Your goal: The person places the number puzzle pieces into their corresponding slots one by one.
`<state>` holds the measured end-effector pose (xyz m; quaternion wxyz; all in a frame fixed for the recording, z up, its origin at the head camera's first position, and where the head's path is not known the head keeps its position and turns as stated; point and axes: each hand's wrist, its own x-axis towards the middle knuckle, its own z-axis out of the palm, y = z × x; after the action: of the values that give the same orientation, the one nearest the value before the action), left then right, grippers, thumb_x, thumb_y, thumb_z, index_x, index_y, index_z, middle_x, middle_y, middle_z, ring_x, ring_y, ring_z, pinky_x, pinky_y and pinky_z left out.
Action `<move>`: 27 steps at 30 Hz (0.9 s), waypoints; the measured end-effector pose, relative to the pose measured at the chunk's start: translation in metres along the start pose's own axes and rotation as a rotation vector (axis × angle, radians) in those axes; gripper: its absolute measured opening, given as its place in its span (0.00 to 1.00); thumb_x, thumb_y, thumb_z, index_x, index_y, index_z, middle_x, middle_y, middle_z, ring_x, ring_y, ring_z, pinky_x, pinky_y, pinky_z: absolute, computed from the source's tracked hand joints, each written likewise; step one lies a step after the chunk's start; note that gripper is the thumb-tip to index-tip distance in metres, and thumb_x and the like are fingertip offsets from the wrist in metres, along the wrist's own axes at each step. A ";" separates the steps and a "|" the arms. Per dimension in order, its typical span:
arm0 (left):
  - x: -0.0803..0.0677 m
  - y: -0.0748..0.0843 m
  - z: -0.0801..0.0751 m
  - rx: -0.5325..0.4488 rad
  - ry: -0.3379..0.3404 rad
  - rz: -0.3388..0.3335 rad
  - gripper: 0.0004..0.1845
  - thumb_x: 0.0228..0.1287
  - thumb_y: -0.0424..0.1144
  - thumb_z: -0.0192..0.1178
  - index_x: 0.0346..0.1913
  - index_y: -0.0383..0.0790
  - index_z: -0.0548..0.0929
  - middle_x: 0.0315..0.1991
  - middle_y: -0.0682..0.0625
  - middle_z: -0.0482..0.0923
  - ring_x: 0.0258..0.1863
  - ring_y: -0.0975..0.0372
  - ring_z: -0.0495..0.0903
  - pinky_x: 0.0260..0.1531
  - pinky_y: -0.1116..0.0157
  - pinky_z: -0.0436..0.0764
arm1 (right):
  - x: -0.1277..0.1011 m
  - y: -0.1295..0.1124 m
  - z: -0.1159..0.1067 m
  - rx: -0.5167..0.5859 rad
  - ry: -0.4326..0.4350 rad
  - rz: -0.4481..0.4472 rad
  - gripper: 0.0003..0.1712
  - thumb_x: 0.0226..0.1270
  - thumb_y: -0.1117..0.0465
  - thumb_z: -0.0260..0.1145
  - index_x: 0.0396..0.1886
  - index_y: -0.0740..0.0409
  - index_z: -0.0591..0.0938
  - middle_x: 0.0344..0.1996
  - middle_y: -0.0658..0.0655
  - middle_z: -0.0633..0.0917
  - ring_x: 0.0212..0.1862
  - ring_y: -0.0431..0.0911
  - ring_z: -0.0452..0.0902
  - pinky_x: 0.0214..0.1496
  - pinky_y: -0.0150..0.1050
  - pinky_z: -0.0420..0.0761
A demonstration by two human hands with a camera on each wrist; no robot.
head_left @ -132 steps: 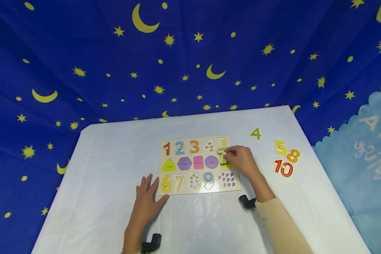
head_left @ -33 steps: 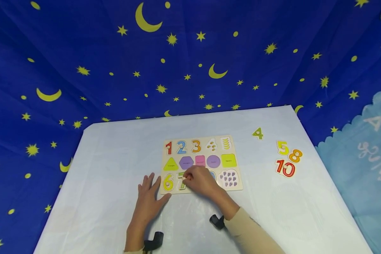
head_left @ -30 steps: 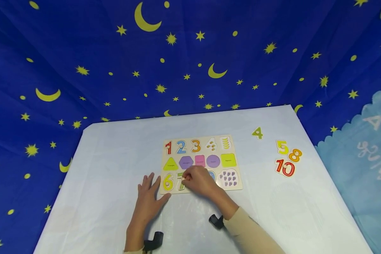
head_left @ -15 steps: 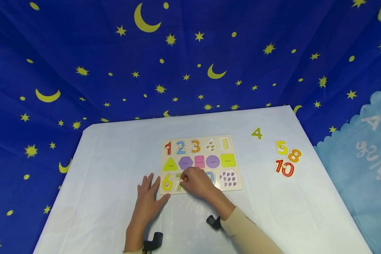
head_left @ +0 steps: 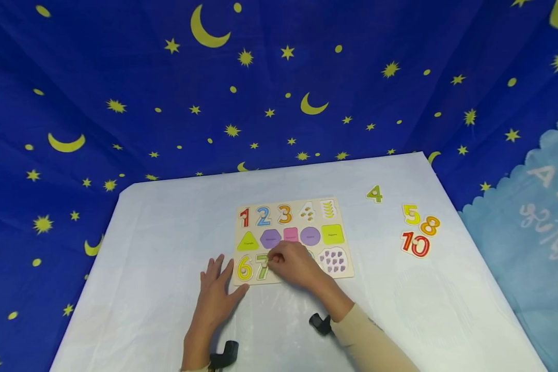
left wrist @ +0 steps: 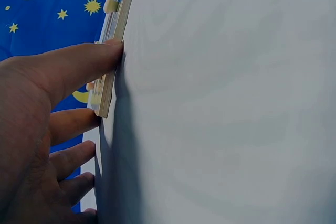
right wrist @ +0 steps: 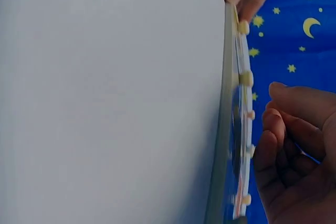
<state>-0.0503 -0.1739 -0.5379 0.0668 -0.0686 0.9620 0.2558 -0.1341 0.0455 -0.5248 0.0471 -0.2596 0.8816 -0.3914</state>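
Note:
A wooden number puzzle board (head_left: 295, 209) lies mid-table in the head view. The green number 7 piece (head_left: 262, 267) sits in the bottom row beside the yellow 6 piece (head_left: 244, 267). My right hand (head_left: 294, 263) hovers just right of the 7's knob, fingers loosely curled and holding nothing; in the right wrist view its fingertips stand apart from the knobs (right wrist: 245, 78). It covers the 8's place and most of the 9. My left hand (head_left: 215, 299) lies with spread fingers at the board's lower left corner, its thumb (left wrist: 94, 59) touching the board's edge.
Loose number pieces lie right of the board: a green 4 (head_left: 374, 194), a yellow 5 (head_left: 411, 214), an orange 8 (head_left: 430, 226) and a red 10 (head_left: 416, 244). The 1, 2 and 3 (head_left: 284, 214) sit in the top row. A starry blue cloth hangs behind the table.
My right hand brought the 7 from the board's right side to the bottom row, lowered it beside the 6, and has let go of its knob. The left hand stayed in place.

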 end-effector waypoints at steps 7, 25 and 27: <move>0.001 -0.001 -0.001 -0.008 0.027 0.013 0.43 0.55 0.54 0.68 0.71 0.39 0.65 0.75 0.42 0.49 0.74 0.48 0.37 0.70 0.46 0.37 | -0.005 0.008 -0.017 0.024 0.057 0.007 0.05 0.57 0.60 0.71 0.34 0.54 0.87 0.23 0.40 0.76 0.26 0.35 0.71 0.28 0.29 0.75; 0.002 -0.001 0.001 -0.009 0.021 0.017 0.44 0.55 0.55 0.68 0.71 0.40 0.64 0.75 0.42 0.50 0.74 0.48 0.37 0.70 0.46 0.37 | -0.034 0.040 -0.059 0.028 0.199 0.105 0.04 0.55 0.64 0.72 0.31 0.54 0.87 0.22 0.42 0.77 0.26 0.38 0.71 0.27 0.32 0.75; 0.001 -0.001 0.001 -0.009 0.019 0.011 0.44 0.54 0.55 0.68 0.71 0.40 0.64 0.75 0.42 0.50 0.74 0.48 0.37 0.70 0.46 0.37 | -0.038 0.043 -0.063 0.026 0.207 0.118 0.04 0.55 0.64 0.73 0.32 0.54 0.87 0.22 0.42 0.77 0.26 0.38 0.71 0.27 0.32 0.75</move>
<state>-0.0509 -0.1739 -0.5393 0.0561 -0.0662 0.9617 0.2599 -0.1380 0.1306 -0.5165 -0.0178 -0.1648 0.8904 -0.4240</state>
